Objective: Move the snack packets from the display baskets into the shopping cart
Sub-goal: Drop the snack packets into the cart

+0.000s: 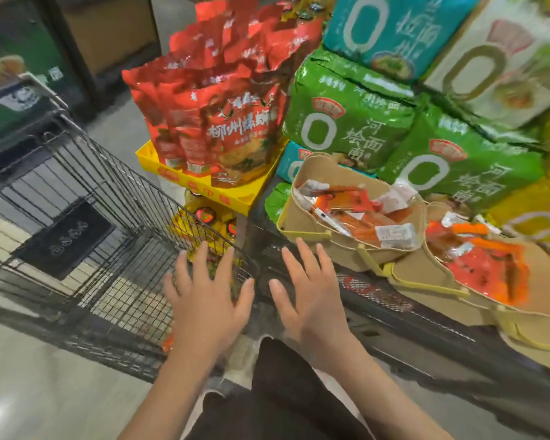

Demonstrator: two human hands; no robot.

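Tan felt display baskets, two of them side by side on a dark mesh shelf (372, 290) at right: nearer basket (318, 230) and right-hand basket (426, 281), each heaped with small snack packets, orange-red and silver-white in the nearer one (356, 211), mostly red and orange in the other (486, 268). Black wire shopping cart (86, 198) at left, angled away, its near corner just beside the shelf edge; something small and orange glimpsed low behind the wire near the left wrist, too blurred to identify. Both hands bare, palms down, held out in front between cart and baskets. Left hand (204, 300) over the cart's near corner, fingers (200, 258) spread wide and straight, holding nothing. Right hand (311, 300) just beside it, in front of the shelf edge and just short of the nearer basket, fingers (305, 255) likewise spread wide and empty. Behind the cart corner, a yellow tray (204, 188) packed with upright red bags (223, 122). Behind the baskets, stacked green noodle packs (353, 122), with teal packs (400, 30) above. Yellow packets (204, 217) below the tray, seen through the cart wire. Dark trousers and pale floor at the bottom.
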